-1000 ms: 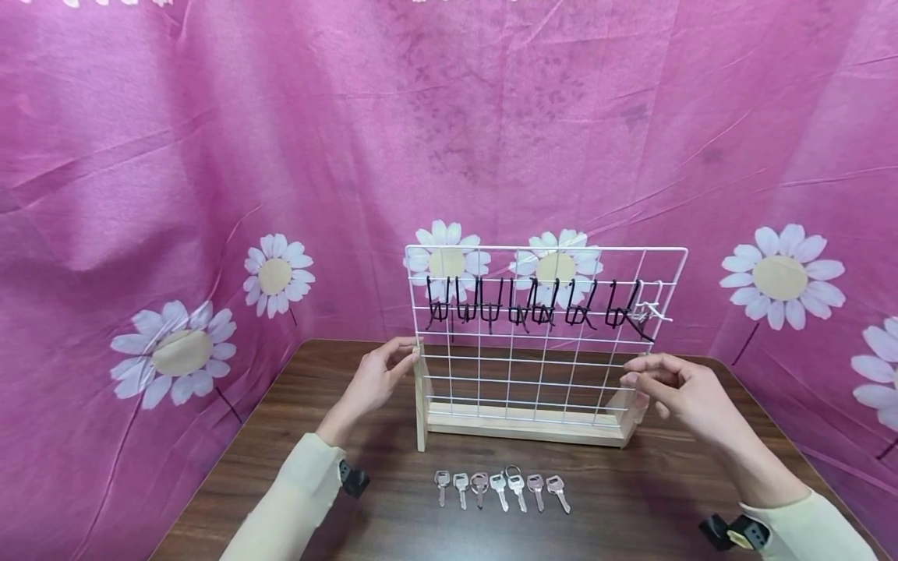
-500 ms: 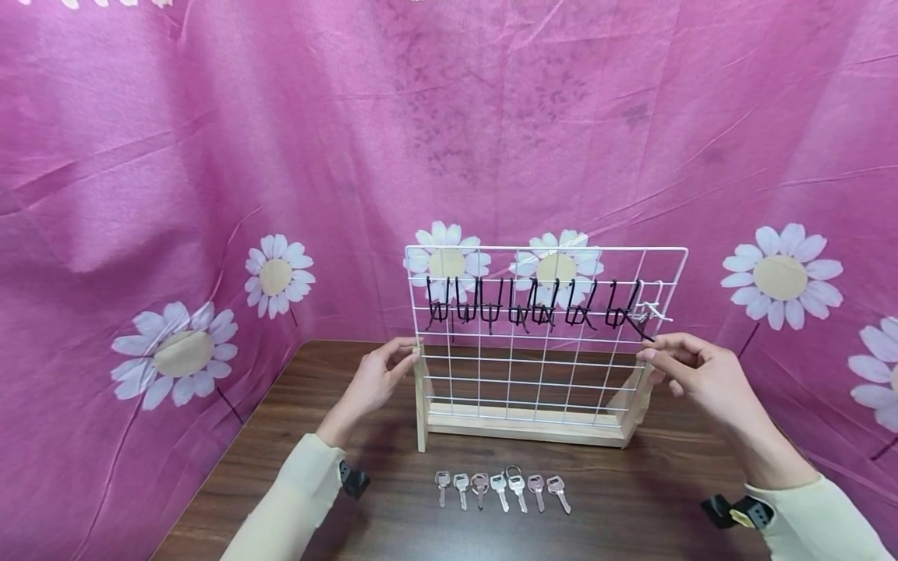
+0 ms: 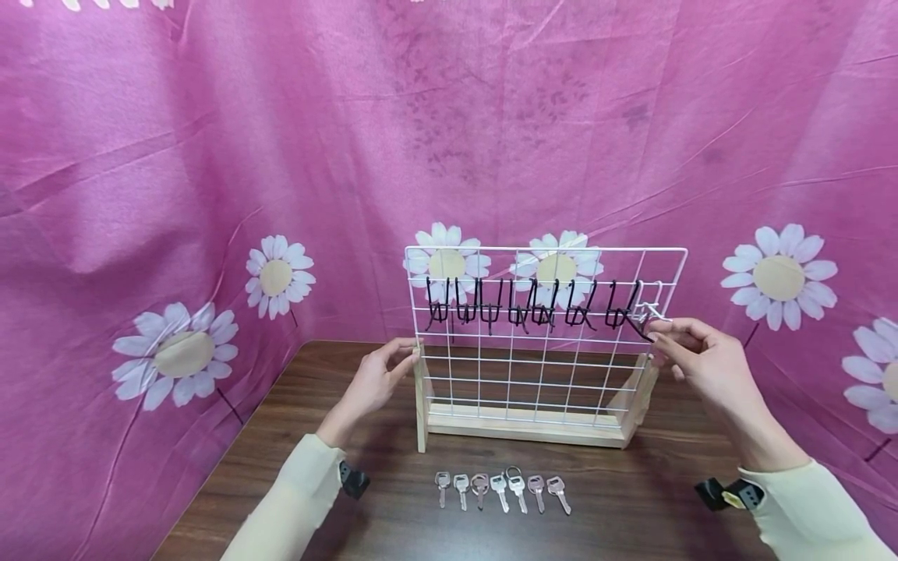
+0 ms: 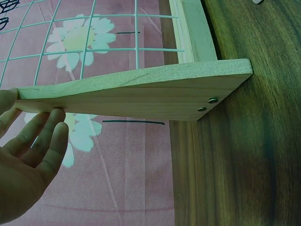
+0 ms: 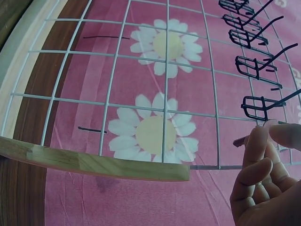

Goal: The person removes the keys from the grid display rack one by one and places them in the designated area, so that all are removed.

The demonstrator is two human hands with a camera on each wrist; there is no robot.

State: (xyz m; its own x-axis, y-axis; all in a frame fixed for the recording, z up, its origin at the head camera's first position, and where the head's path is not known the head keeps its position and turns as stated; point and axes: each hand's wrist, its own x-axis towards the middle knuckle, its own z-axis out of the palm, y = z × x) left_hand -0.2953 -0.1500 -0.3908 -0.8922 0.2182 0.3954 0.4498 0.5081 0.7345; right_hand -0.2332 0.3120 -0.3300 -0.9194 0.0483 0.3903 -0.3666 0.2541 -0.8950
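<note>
A white wire grid (image 3: 533,361) stands in a pale wooden stand (image 3: 519,425). My left hand (image 3: 379,374) holds the top of the left wooden side piece (image 4: 136,96), thumb at the front edge and fingers against the outer face. A row of black wire hooks (image 3: 543,312) hangs across the upper grid, with one white hook (image 3: 647,305) at the far right. My right hand (image 3: 701,358) pinches with thumb and index finger at the white hook's prong, above the right side piece (image 3: 638,401). In the right wrist view, a small brownish piece (image 5: 240,141) shows beside the fingertips.
Several silver keys (image 3: 515,485) lie in a row on the dark wood table (image 3: 393,514) in front of the stand; a ring shows with one. A pink curtain (image 3: 351,156) printed with white daisies hangs behind and at both sides.
My right hand has moved up from the right side piece, past the nearest black hook's tip, to the white hook. My left hand, the stand and the keys have stayed put.
</note>
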